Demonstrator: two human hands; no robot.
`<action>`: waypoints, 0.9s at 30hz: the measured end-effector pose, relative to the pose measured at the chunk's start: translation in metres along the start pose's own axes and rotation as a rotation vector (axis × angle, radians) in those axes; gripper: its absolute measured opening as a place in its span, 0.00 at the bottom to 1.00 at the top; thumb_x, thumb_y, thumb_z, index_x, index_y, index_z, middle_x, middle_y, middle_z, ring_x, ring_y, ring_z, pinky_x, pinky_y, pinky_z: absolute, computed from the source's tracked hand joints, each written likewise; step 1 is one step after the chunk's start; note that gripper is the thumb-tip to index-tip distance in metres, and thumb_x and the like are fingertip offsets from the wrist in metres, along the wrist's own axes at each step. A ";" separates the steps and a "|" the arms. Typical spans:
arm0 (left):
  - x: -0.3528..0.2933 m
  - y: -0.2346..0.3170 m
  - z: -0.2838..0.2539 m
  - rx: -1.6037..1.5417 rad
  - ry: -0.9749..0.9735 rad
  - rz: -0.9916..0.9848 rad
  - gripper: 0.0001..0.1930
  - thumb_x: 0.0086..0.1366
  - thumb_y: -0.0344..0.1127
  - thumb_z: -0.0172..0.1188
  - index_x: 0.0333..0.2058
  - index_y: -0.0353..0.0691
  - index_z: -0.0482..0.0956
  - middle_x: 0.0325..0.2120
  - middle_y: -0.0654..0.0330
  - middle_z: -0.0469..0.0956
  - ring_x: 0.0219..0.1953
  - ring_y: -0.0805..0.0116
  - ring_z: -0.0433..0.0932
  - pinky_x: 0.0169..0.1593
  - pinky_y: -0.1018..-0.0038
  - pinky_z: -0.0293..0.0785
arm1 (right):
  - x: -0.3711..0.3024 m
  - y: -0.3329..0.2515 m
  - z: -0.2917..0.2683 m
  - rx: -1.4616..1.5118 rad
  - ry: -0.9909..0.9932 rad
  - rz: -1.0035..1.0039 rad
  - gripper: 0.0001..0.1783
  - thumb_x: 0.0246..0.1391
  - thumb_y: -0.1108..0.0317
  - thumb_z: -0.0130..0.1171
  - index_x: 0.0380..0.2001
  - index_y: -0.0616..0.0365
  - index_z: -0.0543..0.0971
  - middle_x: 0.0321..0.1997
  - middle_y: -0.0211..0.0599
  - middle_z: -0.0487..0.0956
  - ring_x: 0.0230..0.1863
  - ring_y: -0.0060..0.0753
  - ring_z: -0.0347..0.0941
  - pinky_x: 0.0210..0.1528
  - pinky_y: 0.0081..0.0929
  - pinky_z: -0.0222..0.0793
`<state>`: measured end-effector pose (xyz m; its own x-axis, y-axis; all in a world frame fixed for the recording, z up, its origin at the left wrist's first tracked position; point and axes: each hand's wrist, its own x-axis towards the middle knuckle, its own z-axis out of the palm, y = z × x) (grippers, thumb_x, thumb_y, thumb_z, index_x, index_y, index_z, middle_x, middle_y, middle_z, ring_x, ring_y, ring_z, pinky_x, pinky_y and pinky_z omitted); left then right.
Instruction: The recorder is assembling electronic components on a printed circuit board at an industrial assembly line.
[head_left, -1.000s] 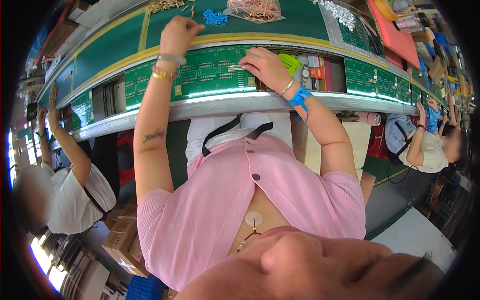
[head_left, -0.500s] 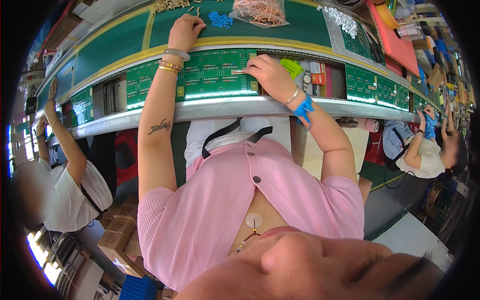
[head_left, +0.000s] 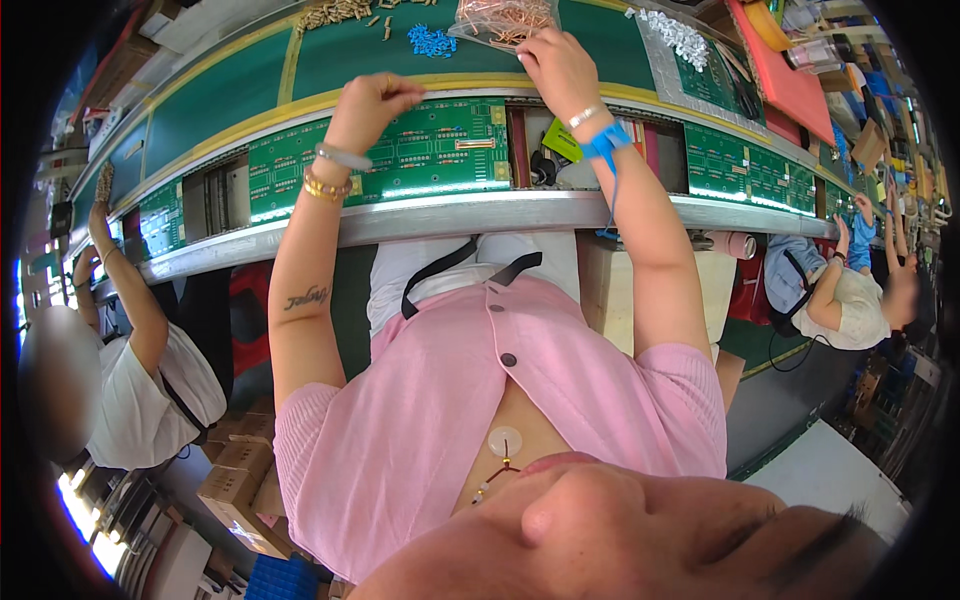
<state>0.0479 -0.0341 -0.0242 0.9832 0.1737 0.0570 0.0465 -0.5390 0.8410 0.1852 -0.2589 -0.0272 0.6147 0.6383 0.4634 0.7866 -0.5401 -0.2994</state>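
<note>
Your left hand (head_left: 372,98) is up over the green circuit board (head_left: 420,155) on the belt, with its fingers curled shut like a loose fist, but you cannot tell if anything small is pinched inside. Your right hand (head_left: 557,62) reaches farther out and its fingertips pinch the edge of a clear bag of copper-coloured parts (head_left: 500,18) lying on the green mat (head_left: 330,55). Just left of that bag sits a small pile of blue bits (head_left: 431,40), and a yellow-green tag (head_left: 563,141) lies under your right wrist.
</note>
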 end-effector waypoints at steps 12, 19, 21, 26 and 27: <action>-0.034 0.010 0.009 0.292 0.024 0.146 0.04 0.49 0.28 0.60 0.25 0.36 0.77 0.29 0.58 0.71 0.30 0.60 0.74 0.35 0.69 0.70 | 0.017 0.015 0.038 -0.151 0.053 -0.067 0.03 0.46 0.67 0.56 0.26 0.50 0.75 0.31 0.30 0.72 0.39 0.37 0.68 0.37 0.32 0.68; -0.032 0.010 0.010 0.399 -0.007 0.167 0.03 0.49 0.29 0.59 0.23 0.36 0.77 0.30 0.58 0.71 0.33 0.58 0.72 0.38 0.66 0.69 | 0.015 0.007 0.030 0.116 0.133 -0.037 0.05 0.48 0.68 0.53 0.30 0.52 0.75 0.31 0.34 0.74 0.37 0.40 0.70 0.37 0.34 0.68; -0.032 0.010 0.010 0.408 -0.013 0.166 0.03 0.49 0.29 0.59 0.24 0.35 0.77 0.30 0.57 0.70 0.34 0.58 0.72 0.38 0.66 0.69 | 0.014 0.002 0.027 0.195 0.136 -0.044 0.05 0.47 0.68 0.54 0.30 0.54 0.75 0.30 0.34 0.74 0.36 0.40 0.71 0.37 0.34 0.68; -0.031 0.010 0.011 0.410 -0.006 0.168 0.03 0.49 0.29 0.59 0.24 0.36 0.77 0.30 0.58 0.71 0.33 0.58 0.73 0.37 0.66 0.70 | 0.007 -0.015 0.014 0.287 0.084 -0.084 0.06 0.46 0.70 0.55 0.30 0.54 0.76 0.29 0.34 0.74 0.34 0.40 0.71 0.36 0.33 0.68; -0.030 0.011 0.011 0.411 -0.010 0.175 0.03 0.50 0.29 0.59 0.24 0.36 0.77 0.31 0.58 0.71 0.33 0.58 0.73 0.37 0.66 0.70 | 0.006 -0.019 0.012 0.287 0.084 -0.084 0.06 0.46 0.70 0.55 0.30 0.54 0.76 0.29 0.34 0.74 0.34 0.40 0.71 0.36 0.33 0.68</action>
<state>0.0208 -0.0544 -0.0231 0.9841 0.0437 0.1722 -0.0563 -0.8425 0.5357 0.1744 -0.2386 -0.0289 0.5494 0.6203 0.5598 0.8261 -0.3027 -0.4753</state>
